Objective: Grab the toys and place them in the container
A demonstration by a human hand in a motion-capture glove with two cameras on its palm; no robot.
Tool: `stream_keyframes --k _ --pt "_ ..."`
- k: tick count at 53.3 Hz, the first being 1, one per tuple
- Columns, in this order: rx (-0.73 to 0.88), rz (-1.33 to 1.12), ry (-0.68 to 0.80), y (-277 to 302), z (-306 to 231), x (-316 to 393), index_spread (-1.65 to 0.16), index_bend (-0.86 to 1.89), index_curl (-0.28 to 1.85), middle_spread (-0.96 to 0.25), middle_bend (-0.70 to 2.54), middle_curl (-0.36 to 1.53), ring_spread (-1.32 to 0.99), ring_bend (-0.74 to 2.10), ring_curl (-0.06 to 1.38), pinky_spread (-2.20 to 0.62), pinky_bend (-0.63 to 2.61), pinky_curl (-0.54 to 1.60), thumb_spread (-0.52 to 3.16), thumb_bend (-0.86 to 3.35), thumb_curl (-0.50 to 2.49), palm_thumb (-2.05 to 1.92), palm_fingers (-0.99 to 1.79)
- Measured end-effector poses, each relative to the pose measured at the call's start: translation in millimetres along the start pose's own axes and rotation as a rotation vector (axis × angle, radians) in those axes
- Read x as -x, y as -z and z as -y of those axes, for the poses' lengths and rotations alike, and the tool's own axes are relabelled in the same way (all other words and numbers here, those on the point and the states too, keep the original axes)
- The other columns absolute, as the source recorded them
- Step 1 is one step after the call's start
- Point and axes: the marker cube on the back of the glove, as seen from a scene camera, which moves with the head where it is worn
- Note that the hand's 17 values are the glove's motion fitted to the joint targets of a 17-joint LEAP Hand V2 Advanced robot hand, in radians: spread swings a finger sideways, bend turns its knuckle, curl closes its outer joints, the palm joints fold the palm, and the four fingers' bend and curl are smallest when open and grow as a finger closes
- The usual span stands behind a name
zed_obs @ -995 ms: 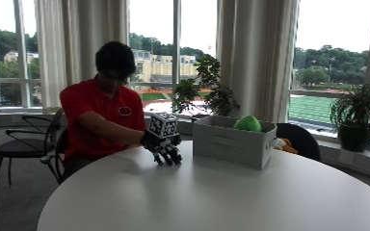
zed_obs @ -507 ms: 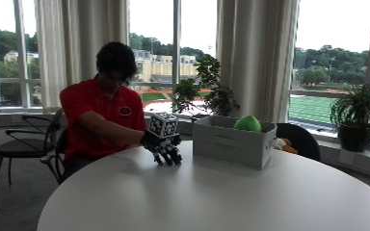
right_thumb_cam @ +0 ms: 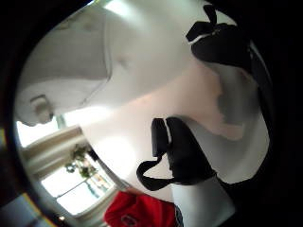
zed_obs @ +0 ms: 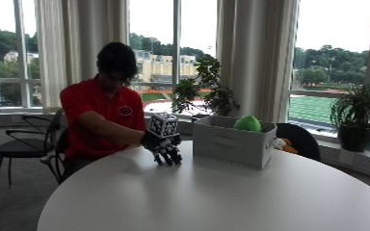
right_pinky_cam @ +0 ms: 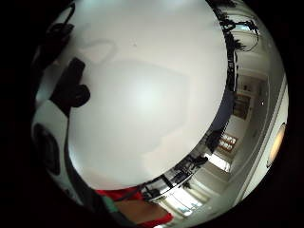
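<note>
Green toy (zed_obs: 248,123) rounded, bright, inside grey container (zed_obs: 233,143)

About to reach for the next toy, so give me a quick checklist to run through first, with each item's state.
1. Right hand free, holding nothing: ok, fingers hang down to the table.
2. Box within reach beside the hand: ok.
3. Box upright, top open: ok.
4. Green toy already in the box: ok.
5. Another toy on the table to pick: not ok, none visible.
6. Room left in the box: cannot tell.
</note>
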Motion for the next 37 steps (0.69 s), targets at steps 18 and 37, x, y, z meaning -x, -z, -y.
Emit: stream_keyframes --k 18,37 --pt "-0.025 -0.008 0.012 -1.9 0.6 -0.1 -0.47 0.19 0.44 -0.31 0.18 0.33 -0.50 0.37 0.35 -0.26 0.87 0.35 1.31 -0.01 0.30 0.07 0.39" --pt "-0.022 -0.015 -0.004 1.1 3.4 -5.0 -0.47 0.19 0.44 -0.31 0.18 0.33 -0.50 0.37 0.35 -0.26 0.87 0.35 1.31 -0.01 0.30 0.07 0.38"
